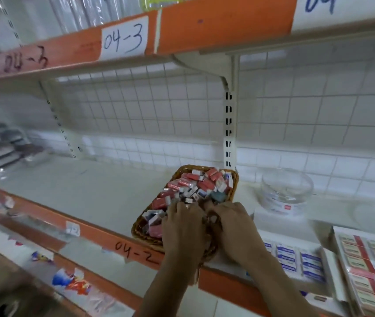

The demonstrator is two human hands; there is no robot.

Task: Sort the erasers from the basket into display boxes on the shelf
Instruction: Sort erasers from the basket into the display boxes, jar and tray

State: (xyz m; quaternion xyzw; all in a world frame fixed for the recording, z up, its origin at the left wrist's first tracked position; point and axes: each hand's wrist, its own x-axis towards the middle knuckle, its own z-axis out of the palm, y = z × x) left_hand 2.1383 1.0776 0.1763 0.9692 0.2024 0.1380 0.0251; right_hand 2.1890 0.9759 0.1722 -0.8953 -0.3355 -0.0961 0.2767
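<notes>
A brown wicker basket (233, 179) stands on the white shelf (95, 188), piled with several small erasers (193, 186) in pink, white and blue wrappers. Both my hands are down in its near end. My left hand (183, 225) lies palm down on the pile with its fingers curled into the erasers. My right hand (234, 223) is beside it, fingers bent into the pile; what either one holds is hidden. To the right, a display box of blue-and-white erasers (296, 259) and another of cream-and-pink erasers (369, 266) stand on the shelf.
A clear round plastic tub (287, 191) stands behind the boxes at the right. Dark flat packs (1, 147) are stacked at the far left of the shelf. An orange shelf edge (104, 236) marked 04-2 runs in front; another shelf hangs overhead.
</notes>
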